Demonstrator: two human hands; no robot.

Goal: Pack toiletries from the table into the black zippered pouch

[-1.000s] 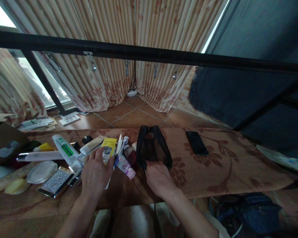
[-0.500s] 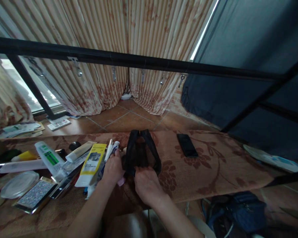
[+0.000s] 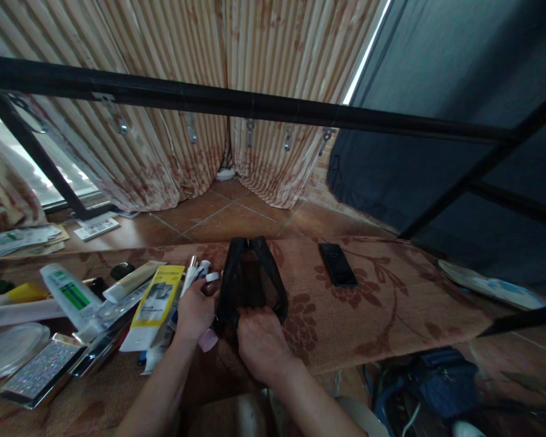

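A black mesh bag stands on the cloth-covered bench with its top gaping. My right hand is closed on the bag's near edge. On the bag's left side, my left hand is wrapped round a small reddish bottle with a white cap; its lower part is hidden by the fingers. A pink cap-like piece shows below that hand. Close to the left wrist lie a yellow and white tube and slim white tubes.
More cosmetics spread leftward: a green-labelled white tube, a glittery compact and a round clear lid. A black phone lies right of the bag. A dark metal rail crosses ahead; a dark blue bag sits below right.
My left hand has come up with the small white-capped bottle, which now shows between its fingers. My right hand keeps its grip on the bag. The view has shifted slightly right.
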